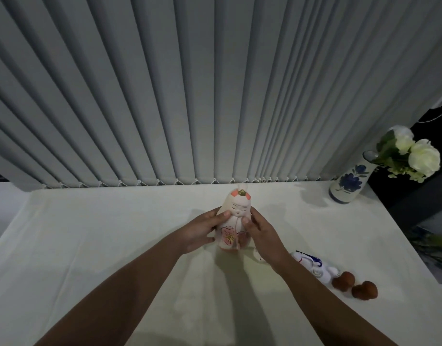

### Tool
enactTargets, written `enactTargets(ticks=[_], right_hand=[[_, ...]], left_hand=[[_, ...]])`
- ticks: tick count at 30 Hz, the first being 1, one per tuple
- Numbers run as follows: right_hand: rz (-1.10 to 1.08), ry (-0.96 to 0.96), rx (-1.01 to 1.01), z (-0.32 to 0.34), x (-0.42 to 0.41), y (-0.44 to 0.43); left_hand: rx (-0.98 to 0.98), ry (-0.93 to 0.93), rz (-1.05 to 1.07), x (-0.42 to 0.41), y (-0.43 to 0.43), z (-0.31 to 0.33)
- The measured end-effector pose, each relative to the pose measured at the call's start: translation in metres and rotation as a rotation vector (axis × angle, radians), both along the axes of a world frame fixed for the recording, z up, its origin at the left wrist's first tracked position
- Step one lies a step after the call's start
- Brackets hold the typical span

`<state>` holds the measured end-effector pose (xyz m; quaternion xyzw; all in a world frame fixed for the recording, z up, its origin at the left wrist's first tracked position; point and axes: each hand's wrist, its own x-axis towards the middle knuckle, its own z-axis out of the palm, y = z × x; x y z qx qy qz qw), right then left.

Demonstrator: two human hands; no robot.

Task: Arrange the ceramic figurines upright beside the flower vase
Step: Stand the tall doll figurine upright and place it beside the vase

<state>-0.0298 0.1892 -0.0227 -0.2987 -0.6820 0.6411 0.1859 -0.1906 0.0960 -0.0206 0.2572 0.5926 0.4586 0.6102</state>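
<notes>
Both hands clasp a pale pink ceramic doll figurine (233, 221) with painted blossoms, upright near the middle of the white-clothed worktop (115, 233): the left hand (202, 231) wraps its left side, the right hand (261, 233) its right. The white flower vase with blue blooms (347, 182) stands well apart from the doll, toward the far right. A white-and-blue figurine (312, 267) lies on its side nearer than the vase, with two small reddish-brown pieces (353, 285) just beside it.
</notes>
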Motion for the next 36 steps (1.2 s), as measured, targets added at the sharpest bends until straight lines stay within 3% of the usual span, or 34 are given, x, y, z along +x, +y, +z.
enactTargets(ticks=[9,15,22,36], right_hand=[[0.008,-0.015,0.018,-0.017,0.013,0.007],[0.056,-0.010,-0.032,-0.009,0.017,0.008],[0.049,-0.070,-0.022,-0.013,0.018,0.008],[-0.164,-0.164,0.103,-0.034,0.004,-0.015]], left_hand=[[0.000,0.175,-0.033,0.007,-0.005,-0.008],[0.096,0.389,0.040,0.009,-0.008,-0.010],[0.046,0.593,0.021,0.002,-0.022,-0.026],[0.237,0.541,-0.013,0.001,-0.012,-0.036]])
